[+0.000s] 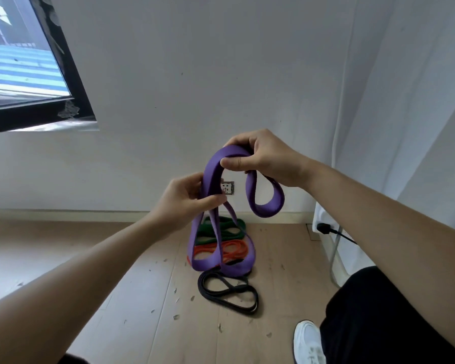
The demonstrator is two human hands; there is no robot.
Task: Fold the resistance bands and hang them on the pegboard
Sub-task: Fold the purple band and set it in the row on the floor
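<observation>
held band [212, 169] before socket [227, 188] | floor bands [234, 249] below it, overlapping | shoe [307, 342] right, nearer

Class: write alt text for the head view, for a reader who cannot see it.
Two hands hold a purple band in mid-air: right hand gripping its top bend, left hand pinching lower. A green band, orange band and black band lie on the wooden floor.

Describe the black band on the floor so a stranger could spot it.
Find the wall socket low on the white wall; bands lie piled on the floor below it. The black band lies nearest the white shoe, in front of the orange band, the only black one.
</observation>
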